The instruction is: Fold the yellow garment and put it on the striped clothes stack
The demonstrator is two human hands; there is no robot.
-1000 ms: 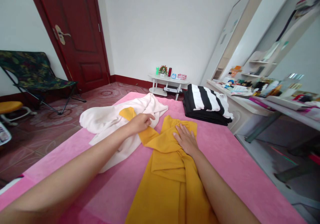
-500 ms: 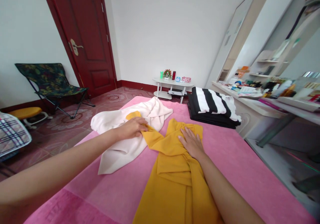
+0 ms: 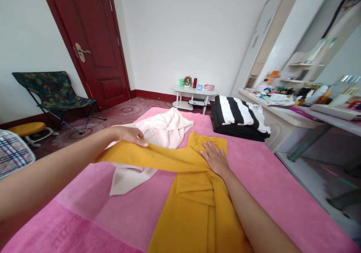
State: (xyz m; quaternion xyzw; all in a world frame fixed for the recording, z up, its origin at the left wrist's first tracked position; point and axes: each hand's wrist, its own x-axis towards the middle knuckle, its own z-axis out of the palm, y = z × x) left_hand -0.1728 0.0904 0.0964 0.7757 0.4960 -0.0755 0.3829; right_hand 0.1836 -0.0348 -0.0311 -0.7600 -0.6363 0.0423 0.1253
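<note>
A mustard-yellow garment (image 3: 194, 204) lies on the pink bed cover (image 3: 270, 185). My left hand (image 3: 128, 134) grips its sleeve and holds it stretched out to the left, lifted above a cream-white garment (image 3: 166, 127). My right hand (image 3: 216, 159) lies flat, fingers apart, on the yellow garment's upper part and presses it down.
A folded black-and-white striped pile (image 3: 237, 119) sits at the bed's far right corner. Beyond stand a small white table (image 3: 194, 93), a red door (image 3: 96, 42) and a folding chair (image 3: 53, 93). A cluttered dresser (image 3: 293, 110) runs along the right.
My left hand has pulled the yellow sleeve out to the left and raised it off the white garment. My right hand stays flat on the yellow garment.
</note>
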